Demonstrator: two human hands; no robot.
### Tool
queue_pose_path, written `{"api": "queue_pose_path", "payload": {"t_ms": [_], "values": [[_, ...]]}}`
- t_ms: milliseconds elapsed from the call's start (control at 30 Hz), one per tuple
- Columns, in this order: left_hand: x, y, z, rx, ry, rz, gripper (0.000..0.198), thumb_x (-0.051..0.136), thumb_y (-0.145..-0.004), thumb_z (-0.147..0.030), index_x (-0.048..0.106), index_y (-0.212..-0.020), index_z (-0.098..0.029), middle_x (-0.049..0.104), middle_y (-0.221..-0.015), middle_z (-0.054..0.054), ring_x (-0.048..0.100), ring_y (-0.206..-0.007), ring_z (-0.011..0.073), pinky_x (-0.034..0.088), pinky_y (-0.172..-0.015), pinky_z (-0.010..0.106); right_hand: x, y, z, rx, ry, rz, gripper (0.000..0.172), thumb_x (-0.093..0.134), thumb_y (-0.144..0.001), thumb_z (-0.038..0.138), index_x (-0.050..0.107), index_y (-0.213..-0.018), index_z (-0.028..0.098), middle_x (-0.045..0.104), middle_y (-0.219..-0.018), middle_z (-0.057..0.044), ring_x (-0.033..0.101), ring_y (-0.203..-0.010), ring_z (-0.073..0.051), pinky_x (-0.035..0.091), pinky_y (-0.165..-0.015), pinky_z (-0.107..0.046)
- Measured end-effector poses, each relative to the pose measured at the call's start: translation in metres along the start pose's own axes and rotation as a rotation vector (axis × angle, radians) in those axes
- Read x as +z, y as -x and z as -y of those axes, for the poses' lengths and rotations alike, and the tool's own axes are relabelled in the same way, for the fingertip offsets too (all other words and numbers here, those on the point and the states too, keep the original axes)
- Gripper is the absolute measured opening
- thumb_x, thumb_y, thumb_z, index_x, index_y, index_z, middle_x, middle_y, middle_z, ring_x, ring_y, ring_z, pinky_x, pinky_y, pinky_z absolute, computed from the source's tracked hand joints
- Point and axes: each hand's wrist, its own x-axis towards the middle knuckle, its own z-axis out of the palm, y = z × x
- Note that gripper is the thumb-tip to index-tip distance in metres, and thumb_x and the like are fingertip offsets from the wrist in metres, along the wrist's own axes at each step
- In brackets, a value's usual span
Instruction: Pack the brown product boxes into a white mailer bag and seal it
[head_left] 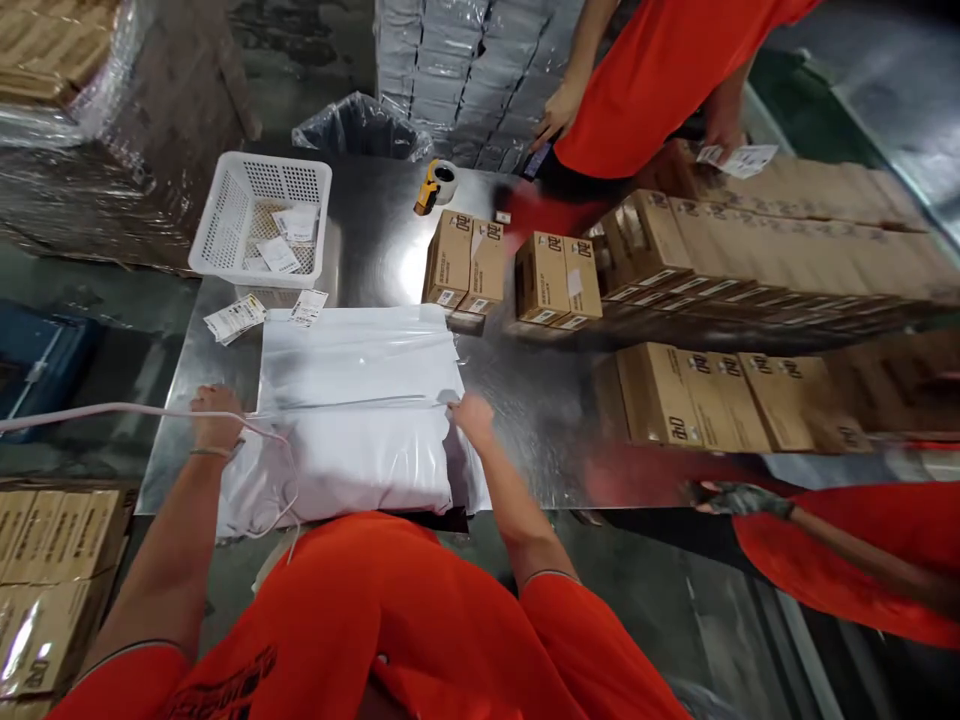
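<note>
White poly mailer (352, 465) lies on the steel table (525, 400) directly before the hands, its longer axis running left to right in the head view, with a straight seam (360, 403) crossing it. The right hand (474, 420) has its fingers drawn together, apparently pinching the seam's right end, while the left hand (217, 420) rests palm-down at the left end, its grip hidden, so whether it holds anything cannot be told.
</note>
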Motion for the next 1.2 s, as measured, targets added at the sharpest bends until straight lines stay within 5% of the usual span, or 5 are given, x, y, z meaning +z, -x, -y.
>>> {"api": "queue_pose_path", "payload": {"t_ms": [400,533,667,833,1200], "values": [[0.072,0.001,-0.13,0.653,0.225,0.378,0.056,0.062,-0.109,-0.059,0.078,-0.145,-0.021,0.078,-0.15,0.018,0.07,-0.144,0.0409,0.056,-0.121,0.053,0.004,0.017,0.055,-0.501,-0.098,-0.004,0.046,0.063,-0.114,0.053,0.085,-0.089,0.021,0.08,-0.088,-0.007,0.075,-0.089,-0.023,0.047,-0.074,-0.026],[0.055,-0.003,-0.145,0.739,0.756,0.139,0.088,0.085,-0.093,-0.06,0.059,-0.169,-0.022,0.065,-0.16,0.021,0.07,-0.133,0.0353,0.064,-0.107,0.049,-0.023,0.029,0.079,-0.754,-0.598,0.002,0.048,0.074,-0.102,0.064,0.076,-0.081,0.02,0.072,-0.082,-0.005,0.064,-0.08,-0.02,0.047,-0.074,-0.029],[0.03,-0.002,-0.17,0.795,1.1,0.321,0.053,0.088,-0.087,-0.065,0.082,-0.117,-0.022,0.072,-0.119,0.01,0.068,-0.098,0.0236,0.061,-0.078,0.034,-0.049,0.041,0.118,-0.944,-1.107,0.325,0.062,0.08,-0.085,0.083,0.07,-0.076,0.022,0.054,-0.065,0.003,0.047,-0.065,-0.015,0.041,-0.066,-0.029],[-0.001,-0.032,-0.153,0.61,1.117,0.545,0.048,0.086,-0.082,-0.066,0.075,-0.078,-0.019,0.067,-0.079,0.002,0.056,-0.067,0.0146,0.048,-0.063,0.028,-0.073,0.011,0.12,-0.678,-1.381,0.076,0.062,0.078,-0.078,0.085,0.066,-0.079,0.024,0.05,-0.067,0.003,0.041,-0.064,-0.014,0.041,-0.063,-0.03],[-0.149,-0.253,-0.098,0.133,1.399,-0.359,0.021,0.082,-0.083,-0.023,0.062,-0.076,-0.02,0.053,-0.059,-0.007,0.053,-0.058,0.0105,0.047,-0.062,0.023,-0.007,-0.033,0.05,-0.357,-1.01,-0.037,0.076,0.08,-0.061,0.084,0.076,-0.103,0.022,0.075,-0.125,-0.015,0.07,-0.092,-0.025,0.061,-0.076,-0.039]]}}
